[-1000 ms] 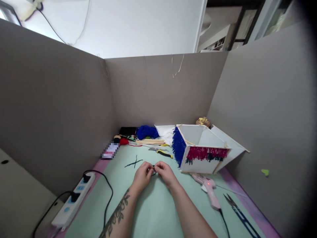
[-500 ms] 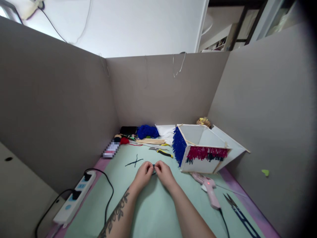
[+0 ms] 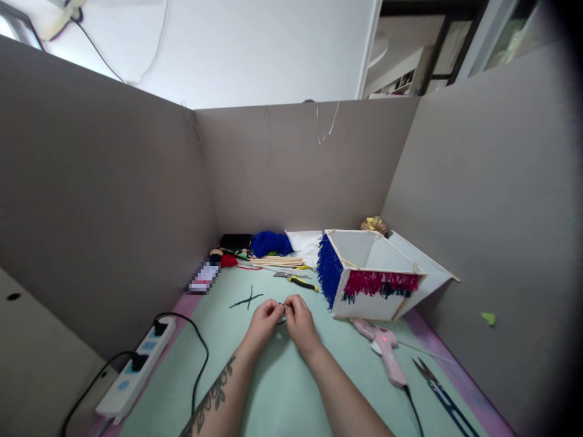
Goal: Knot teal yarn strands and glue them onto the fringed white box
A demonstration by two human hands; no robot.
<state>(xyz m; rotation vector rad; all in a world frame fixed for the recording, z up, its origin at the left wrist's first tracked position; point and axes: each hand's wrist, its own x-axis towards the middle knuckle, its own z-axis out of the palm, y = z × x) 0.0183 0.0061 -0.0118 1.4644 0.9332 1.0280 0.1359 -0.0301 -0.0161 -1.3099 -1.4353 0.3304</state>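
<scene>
The dark strand (image 3: 282, 321), just below the middle of the frame, is probably light, soft and limp, more like yarn than wire; it should bend readily and be hard to break, but is likely to slip or fray if held loosely. A close fingertip pinch near each end of the worked stretch looks the surest hold. It appears thin and blue-black, with a small curve showing under the fingertips; the rest is hidden. The fingers of the left hand (image 3: 264, 320) and right hand (image 3: 300, 321) are pinched together on it, nearly meeting, above the pale green bench (image 3: 282, 394). Just left of them lie crossed dark strands (image 3: 248, 298), similar in colour; beyond are yellow-and-black pliers (image 3: 301, 283). Right of centre sits a white box (image 3: 364, 307) with blue and crimson fringe, a pink glue gun (image 3: 386, 352) beneath it, and dark scissors (image 3: 439, 391) at lower right.
</scene>
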